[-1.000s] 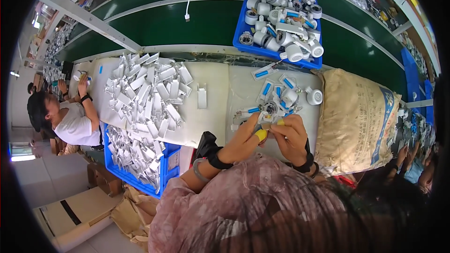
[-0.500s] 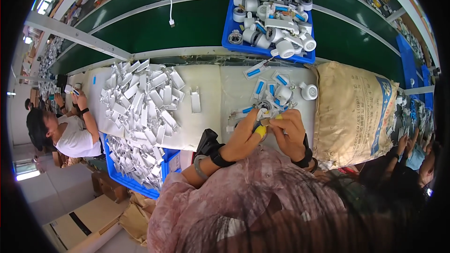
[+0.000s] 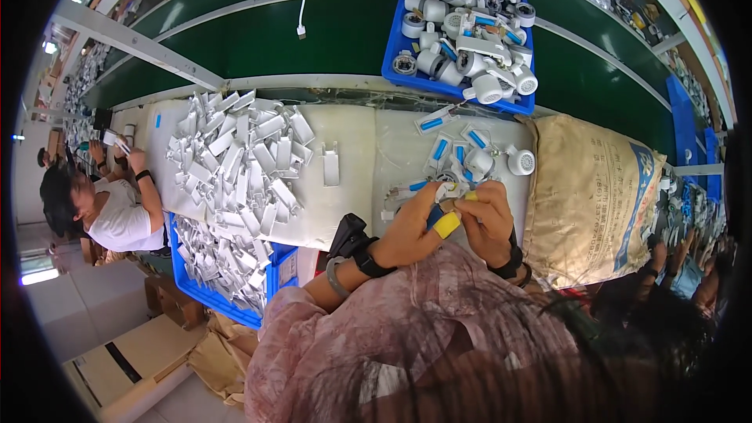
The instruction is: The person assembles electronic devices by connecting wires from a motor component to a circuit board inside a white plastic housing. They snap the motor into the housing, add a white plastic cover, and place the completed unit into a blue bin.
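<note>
My left hand (image 3: 409, 231) and my right hand (image 3: 487, 223) are close together above the bench's near edge, fingers pinched. Yellow tape wraps fingertips on both. Between them sits a small brownish piece (image 3: 448, 205), with more of the part hidden behind my fingers; I cannot make out its kind. Just beyond lie a white round housing (image 3: 479, 162), another housing with a perforated face (image 3: 521, 161), and several small blue cylindrical cells on clear pieces, one of them a blue cell (image 3: 432, 123) farther back.
White plastic covers (image 3: 235, 149) are heaped on the left, with one cover (image 3: 330, 165) apart. A blue crate (image 3: 182, 278) of covers stands below. Another blue crate (image 3: 389, 70) of assemblies is at the back. A brown sack (image 3: 583, 196) lies right; a co-worker (image 3: 121, 211) works far left.
The whole view has shifted slightly. My hands stay together; the left thumb has turned, showing more yellow tape, and the small piece between my fingers has tilted.
</note>
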The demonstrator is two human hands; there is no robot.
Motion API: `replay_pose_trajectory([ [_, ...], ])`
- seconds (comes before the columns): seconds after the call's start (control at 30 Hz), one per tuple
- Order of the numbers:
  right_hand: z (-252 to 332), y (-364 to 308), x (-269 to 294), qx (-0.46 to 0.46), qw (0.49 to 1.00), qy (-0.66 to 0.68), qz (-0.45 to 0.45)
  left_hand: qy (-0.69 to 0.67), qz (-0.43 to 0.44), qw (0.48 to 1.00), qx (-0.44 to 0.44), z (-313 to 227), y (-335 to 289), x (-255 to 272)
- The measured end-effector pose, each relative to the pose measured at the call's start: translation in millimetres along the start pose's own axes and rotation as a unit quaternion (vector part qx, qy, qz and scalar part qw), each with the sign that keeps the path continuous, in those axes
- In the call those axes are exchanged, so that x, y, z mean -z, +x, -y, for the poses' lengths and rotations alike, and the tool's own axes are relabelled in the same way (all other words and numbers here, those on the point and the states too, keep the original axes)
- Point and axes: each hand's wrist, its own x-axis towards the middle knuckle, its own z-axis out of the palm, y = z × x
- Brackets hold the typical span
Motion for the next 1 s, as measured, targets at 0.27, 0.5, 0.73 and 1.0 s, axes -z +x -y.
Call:
replay_pose_trajectory([
  [0.27, -2, 2, -4, -0.030, 0.999, -0.009, 0.014, 0.005, -0.017, 1.000, -0.006, 11, 0, 0],
  [0.5, -1, 9, -2, -0.032, 0.999, -0.021, 0.024, 0.024, -0.027, 0.999, 0.029, 19, -4, -5],
  [0.73, 2, 10, -11, -0.018, 0.999, -0.016, 0.040, 0.016, -0.083, 0.995, 0.054, 5, -3, -4],
  [1.0, -17, 23, -30, -0.016, 0.996, -0.015, 0.087, -0.084, -0.089, 0.977, 0.177, 40, 15, 48],
])
